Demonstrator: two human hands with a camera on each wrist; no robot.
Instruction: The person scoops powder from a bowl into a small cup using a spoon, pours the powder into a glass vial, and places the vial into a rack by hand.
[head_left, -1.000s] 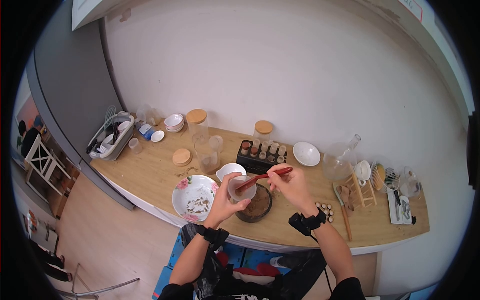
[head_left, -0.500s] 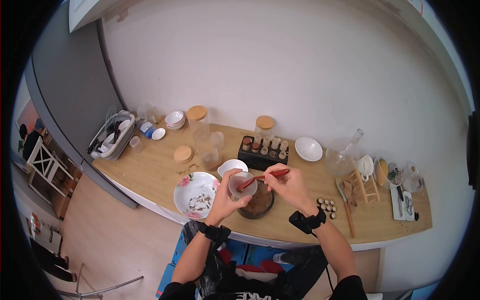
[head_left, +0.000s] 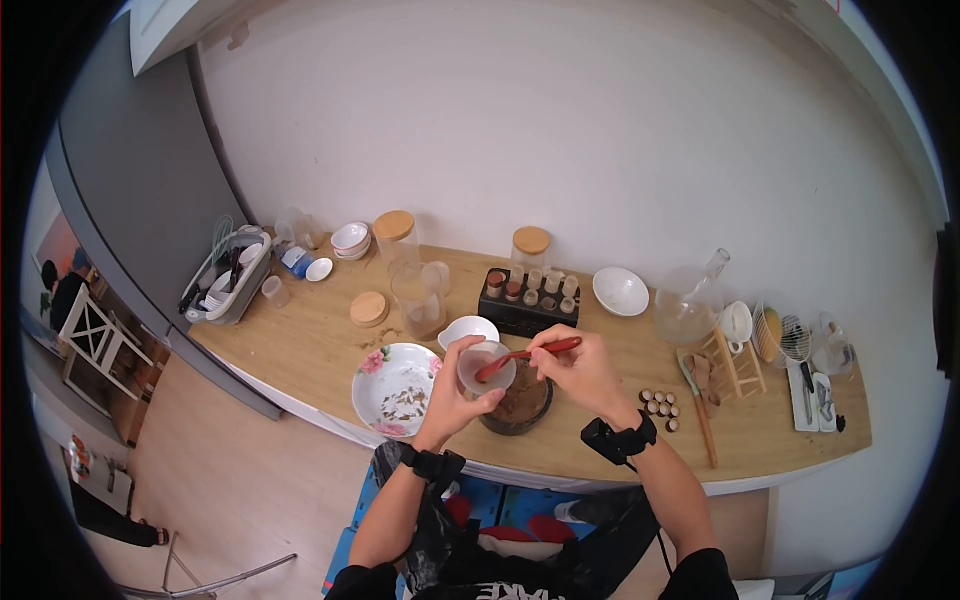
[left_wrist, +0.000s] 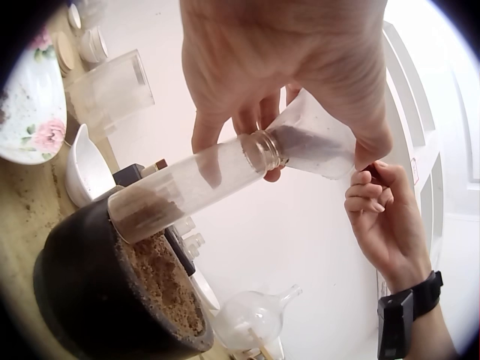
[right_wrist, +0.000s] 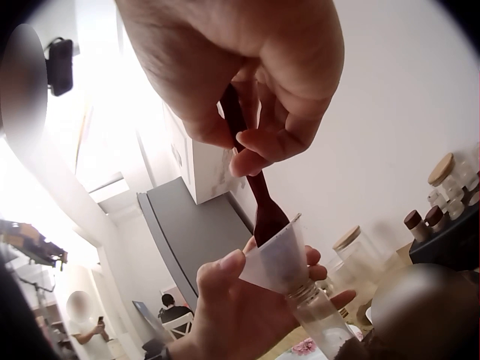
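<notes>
My left hand (head_left: pixel 448 402) grips a translucent plastic funnel (left_wrist: pixel 319 146) at its cone. The funnel sits in the threaded mouth of a clear glass tube (left_wrist: pixel 202 184), and some of my left fingers lie along the tube's neck. Brown powder shows in the tube's lower end, which overlaps the rim of a black bowl (left_wrist: pixel 90 289) holding more brown powder. My right hand (head_left: pixel 582 372) pinches the handle of a dark red spoon (right_wrist: pixel 268 217). The spoon's head points down inside the funnel, its tip partly hidden by the cloudy wall.
Left of the bowl are a floral plate (head_left: pixel 372 398) with brown bits and a white spouted bowl (head_left: pixel 470 328). Behind stand a black rack (head_left: pixel 520 318) of small vials and a clear jar (head_left: pixel 418 310). Several small caps (head_left: pixel 660 405) and wooden utensils (head_left: pixel 703 420) lie on the right.
The spoon's head has dipped a little within the funnel, and my right hand has shifted slightly with it. My left hand keeps its grip. The head view has drifted slightly.
</notes>
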